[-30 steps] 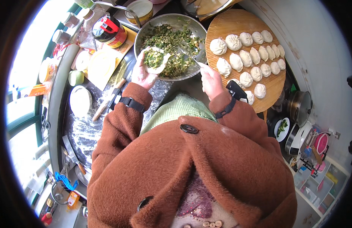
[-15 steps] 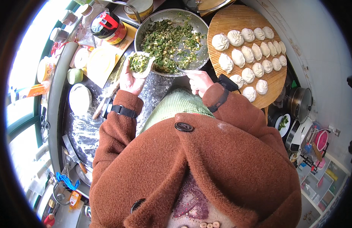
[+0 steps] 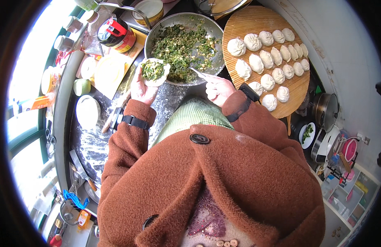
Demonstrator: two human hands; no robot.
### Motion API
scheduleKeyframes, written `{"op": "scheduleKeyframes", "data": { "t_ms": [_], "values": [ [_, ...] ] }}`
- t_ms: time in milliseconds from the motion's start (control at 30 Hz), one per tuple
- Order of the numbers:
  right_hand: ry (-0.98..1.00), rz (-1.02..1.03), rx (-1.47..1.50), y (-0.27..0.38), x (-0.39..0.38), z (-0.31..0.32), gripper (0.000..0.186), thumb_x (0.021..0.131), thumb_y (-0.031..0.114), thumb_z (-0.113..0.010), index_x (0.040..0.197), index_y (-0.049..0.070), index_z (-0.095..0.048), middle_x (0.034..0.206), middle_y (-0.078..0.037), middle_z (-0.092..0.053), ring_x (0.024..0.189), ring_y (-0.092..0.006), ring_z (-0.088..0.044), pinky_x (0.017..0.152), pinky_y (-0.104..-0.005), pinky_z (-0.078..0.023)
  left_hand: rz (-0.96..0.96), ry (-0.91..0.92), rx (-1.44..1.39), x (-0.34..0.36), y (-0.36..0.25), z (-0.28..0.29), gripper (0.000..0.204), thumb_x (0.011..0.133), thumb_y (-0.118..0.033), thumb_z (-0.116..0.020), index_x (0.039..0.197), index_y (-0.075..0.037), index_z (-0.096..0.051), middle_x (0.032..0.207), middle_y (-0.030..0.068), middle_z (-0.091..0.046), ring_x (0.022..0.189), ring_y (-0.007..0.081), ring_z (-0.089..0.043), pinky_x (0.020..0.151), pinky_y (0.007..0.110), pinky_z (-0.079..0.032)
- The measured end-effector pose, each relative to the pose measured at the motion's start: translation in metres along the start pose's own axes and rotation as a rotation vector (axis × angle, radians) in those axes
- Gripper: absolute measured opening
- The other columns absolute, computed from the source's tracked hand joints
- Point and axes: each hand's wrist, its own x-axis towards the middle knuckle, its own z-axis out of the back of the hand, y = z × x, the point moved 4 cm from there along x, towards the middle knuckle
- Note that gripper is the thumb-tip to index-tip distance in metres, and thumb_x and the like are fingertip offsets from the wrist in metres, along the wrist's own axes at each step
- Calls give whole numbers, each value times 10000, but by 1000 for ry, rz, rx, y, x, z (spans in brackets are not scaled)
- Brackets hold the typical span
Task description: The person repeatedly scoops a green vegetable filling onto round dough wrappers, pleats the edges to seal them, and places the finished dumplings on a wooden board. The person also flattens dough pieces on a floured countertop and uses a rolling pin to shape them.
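My left hand [image 3: 143,91] cups a round dough wrapper [image 3: 165,75] at the near left of a wide metal bowl. Chopped green and pale filling [image 3: 153,70] lies on the wrapper, which is unfolded. My right hand [image 3: 219,89] is closed round a slim silvery utensil [image 3: 199,74]; its tip points into the near side of the metal bowl [image 3: 217,35], and its exact kind is hard to make out. More green filling [image 3: 180,45] is spread inside the bowl, with the metal bottom showing toward the right.
Rows of pleated buns [image 3: 252,42] sit on a round wooden board [image 3: 250,20] at the right. Left are a rolling pin [image 3: 110,118], a pale dish [image 3: 88,111], and a red-lidded dark jar [image 3: 116,35] on the floured counter [image 3: 91,144]. A cleaver [image 3: 78,161] lies nearer.
My right hand has drawn slightly down and right, showing more of the utensil. My left hand has shifted a little, and the wrapper with filling is now tipped more toward view.
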Motion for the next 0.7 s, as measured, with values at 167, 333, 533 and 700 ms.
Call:
{"op": "scheduleKeyframes", "data": {
  "t_ms": [167,333,533,700],
  "values": [
    [60,121,-97,14,-24,-20,298,969,139,-464,1253,54,-489,583,65,-340,457,-58,-326,412,-205,-284,10,81,54,5,12,-7,385,977,-285,-448,1285,-55,-467,1285,166,-532,1186,362,-507,1023,569,-379],
    [61,441,-509,8,-42,-40,337,960,127,-479,1279,22,-513,619,44,-428,479,-54,-398,433,-219,-371,91,153,56,11,33,-29,426,984,-308,-423,1315,-40,-426,1357,189,-464,1233,376,-463,1056,557,-354],
    [-262,1282,-1938,-7,-49,-61,543,812,36,-567,1344,88,-472,675,-57,-579,591,-232,-625,503,-348,-508,138,190,-13,19,49,-56,373,992,-310,-401,1270,-70,-467,1307,179,-507,1197,376,-492,1013,594,-379],
    [-317,1322,-2347,-18,-47,-57,641,757,87,-569,1381,67,-422,646,-10,-494,583,-168,-592,495,-310,-492,85,89,42,28,58,-53,346,988,-309,-436,1243,-90,-515,1264,157,-547,1161,336,-531,995,551,-417]
  ]
}}
